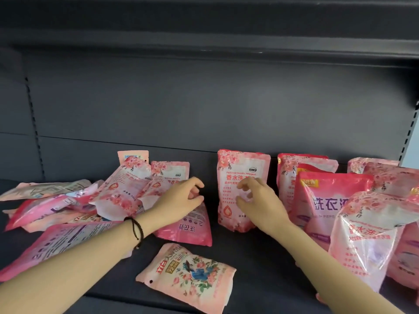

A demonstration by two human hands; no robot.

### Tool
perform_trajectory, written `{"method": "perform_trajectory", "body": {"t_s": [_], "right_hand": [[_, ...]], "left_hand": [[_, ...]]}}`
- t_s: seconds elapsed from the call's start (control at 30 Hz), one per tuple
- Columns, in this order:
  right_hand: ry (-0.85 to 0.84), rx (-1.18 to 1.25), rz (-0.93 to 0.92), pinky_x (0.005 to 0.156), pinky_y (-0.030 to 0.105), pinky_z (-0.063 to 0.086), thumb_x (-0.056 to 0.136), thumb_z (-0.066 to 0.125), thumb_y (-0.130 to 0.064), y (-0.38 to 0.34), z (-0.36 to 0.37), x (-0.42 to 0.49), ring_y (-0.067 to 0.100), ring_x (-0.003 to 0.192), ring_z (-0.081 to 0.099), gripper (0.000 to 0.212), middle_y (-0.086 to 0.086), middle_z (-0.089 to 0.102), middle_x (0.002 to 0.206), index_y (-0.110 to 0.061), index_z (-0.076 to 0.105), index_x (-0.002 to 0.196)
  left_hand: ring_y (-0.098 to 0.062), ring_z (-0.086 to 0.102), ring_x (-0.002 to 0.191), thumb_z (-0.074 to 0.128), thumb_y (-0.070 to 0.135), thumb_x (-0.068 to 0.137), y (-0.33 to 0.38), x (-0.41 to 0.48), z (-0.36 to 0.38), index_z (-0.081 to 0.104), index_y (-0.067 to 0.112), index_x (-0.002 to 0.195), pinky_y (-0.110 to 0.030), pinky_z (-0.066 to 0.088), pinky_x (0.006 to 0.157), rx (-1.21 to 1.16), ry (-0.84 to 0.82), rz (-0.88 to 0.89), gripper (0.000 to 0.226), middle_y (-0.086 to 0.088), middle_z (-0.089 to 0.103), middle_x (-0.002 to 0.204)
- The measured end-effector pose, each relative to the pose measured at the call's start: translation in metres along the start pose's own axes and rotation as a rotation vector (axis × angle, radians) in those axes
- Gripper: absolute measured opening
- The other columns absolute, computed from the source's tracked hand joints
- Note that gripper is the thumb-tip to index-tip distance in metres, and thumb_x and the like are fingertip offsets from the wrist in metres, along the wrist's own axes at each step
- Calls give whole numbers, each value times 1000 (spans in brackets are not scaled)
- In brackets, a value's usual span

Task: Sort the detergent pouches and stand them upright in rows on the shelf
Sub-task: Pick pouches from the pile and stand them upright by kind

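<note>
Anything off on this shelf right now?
Yes. The left pile lies jumbled flat, not standing. One dark pink pouch beside it is upside down, print inverted. The bird-print pouch lies flat and askew at the front edge.

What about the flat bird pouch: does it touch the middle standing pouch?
Apart. Head view shows bare dark shelf between the flat bird pouch and the middle standing pouch.
</note>
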State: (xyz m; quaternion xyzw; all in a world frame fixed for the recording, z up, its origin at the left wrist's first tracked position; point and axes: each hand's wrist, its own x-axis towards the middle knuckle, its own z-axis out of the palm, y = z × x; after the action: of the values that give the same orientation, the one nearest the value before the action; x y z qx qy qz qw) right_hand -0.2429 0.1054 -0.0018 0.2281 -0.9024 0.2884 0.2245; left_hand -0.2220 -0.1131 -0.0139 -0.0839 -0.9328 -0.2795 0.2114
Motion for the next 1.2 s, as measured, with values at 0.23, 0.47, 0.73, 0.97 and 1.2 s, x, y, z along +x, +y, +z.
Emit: {"method": "perform_trajectory", "body": {"t_s": [0.23,0.47,0.73,0.97,1.2], "right_hand": [[-162,-534,-407,63,31,43,94,48,-31,-53,-12,27,25,100,58,29,1,54,116,-21,51,121],[-206,-782,-555,60,30,34,93,47,-27,-82,31,55,26,100,57,33,3,56,114,-20,51,125],[-283,-859,-442,68,30,36,92,47,-27,-100,90,105,27,103,57,32,4,58,116,-19,53,123],[-314,-405,188,66,28,44,88,49,-35,-80,137,151,24,82,61,24,5,64,93,-15,62,92],[-167,339,525,83,45,57,88,57,-13,-73,166,161,32,89,68,14,17,71,92,-8,70,83]], "left_hand": [[-13,54,81,49,42,87,-13,-20,-77,48,33,91,-27,36,58,715,-132,72,10,11,59,94],[-18,58,92,43,56,86,-42,-10,-112,58,28,103,-27,41,69,965,-92,98,36,8,63,97],[-21,58,101,43,45,88,-107,31,-116,60,26,107,-30,42,84,882,-71,185,31,4,65,102],[-19,57,104,48,41,91,-140,73,-93,57,30,109,-33,44,87,386,-28,-49,23,6,61,113],[-15,57,104,59,31,88,-146,102,-76,53,21,123,-27,44,84,-200,-15,-295,37,2,60,119]]}}
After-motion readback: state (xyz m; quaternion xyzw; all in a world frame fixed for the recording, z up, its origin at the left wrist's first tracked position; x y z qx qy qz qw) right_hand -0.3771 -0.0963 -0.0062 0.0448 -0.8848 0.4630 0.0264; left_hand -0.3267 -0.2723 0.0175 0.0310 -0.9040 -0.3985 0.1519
